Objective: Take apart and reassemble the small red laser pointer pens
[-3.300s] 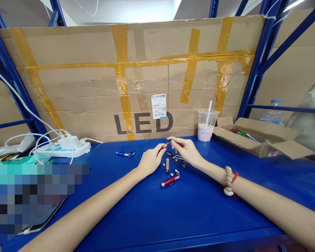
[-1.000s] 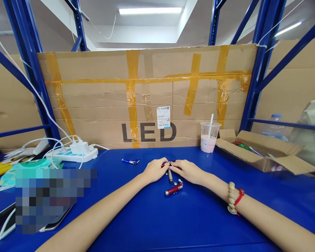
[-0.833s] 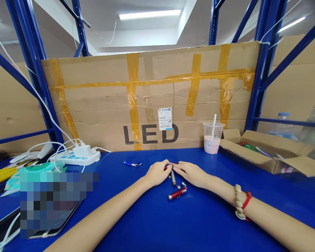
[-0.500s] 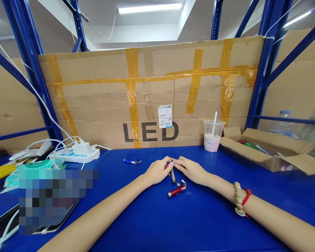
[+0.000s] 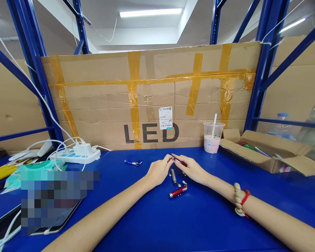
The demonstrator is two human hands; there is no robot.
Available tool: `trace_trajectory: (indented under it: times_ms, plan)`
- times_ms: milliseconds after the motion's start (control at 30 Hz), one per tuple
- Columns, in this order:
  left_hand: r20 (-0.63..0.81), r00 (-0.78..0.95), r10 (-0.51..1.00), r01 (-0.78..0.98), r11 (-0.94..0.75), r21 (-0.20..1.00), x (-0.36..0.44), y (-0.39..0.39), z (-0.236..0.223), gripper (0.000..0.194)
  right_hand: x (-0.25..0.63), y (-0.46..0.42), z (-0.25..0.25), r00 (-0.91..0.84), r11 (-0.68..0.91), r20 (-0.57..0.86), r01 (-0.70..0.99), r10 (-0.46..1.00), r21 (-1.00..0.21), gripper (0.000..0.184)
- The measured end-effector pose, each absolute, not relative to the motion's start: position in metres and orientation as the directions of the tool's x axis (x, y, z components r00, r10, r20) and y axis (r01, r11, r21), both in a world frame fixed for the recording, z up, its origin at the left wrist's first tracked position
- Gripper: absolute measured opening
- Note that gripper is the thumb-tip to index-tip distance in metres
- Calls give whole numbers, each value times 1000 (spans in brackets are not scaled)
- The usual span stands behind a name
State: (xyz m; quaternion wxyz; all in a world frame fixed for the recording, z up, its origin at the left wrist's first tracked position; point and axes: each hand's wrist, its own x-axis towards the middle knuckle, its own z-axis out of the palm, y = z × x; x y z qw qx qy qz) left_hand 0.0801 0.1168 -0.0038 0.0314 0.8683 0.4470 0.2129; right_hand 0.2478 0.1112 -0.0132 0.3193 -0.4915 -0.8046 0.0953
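Observation:
My left hand [image 5: 159, 170] and my right hand [image 5: 191, 168] meet over the blue tabletop [image 5: 189, 217], fingertips pinched together on a small red pen-light part [image 5: 176, 160]. Just below them lie a silver tube [image 5: 174, 176], a few tiny metal bits [image 5: 184, 182] and a whole red pen-light [image 5: 177, 191]. A bead bracelet with a red cord circles my right wrist [image 5: 238, 204].
A blue pen-light [image 5: 132, 162] lies left of the hands. A taped cardboard sheet marked LED [image 5: 151, 101] stands behind. A pink drink cup with a straw [image 5: 213, 137], an open cardboard box [image 5: 267, 150], a white power strip [image 5: 75, 154] and a tablet [image 5: 44, 220] sit around.
The view tilted up and back from the table. My hands stayed together on the small red part, sinking toward the tabletop and then lifting slightly again.

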Motion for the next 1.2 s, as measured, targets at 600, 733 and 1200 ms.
trace_trajectory:
  times_ms: [600, 733, 1200]
  plan:
    - [320, 508, 800, 759, -591, 273, 80, 117, -3, 34, 237, 98, -2, -342, 488, 350, 567, 872, -663, 43]
    - [313, 515, 798, 756, -595, 273, 80, 118, -4, 32, 236, 100, -2, -304, 398, 280, 461, 911, -793, 45]
    - [312, 505, 805, 779, -581, 238, 80, 121, -9, 32, 237, 107, -4, -177, 294, 239, 462, 955, -836, 43]
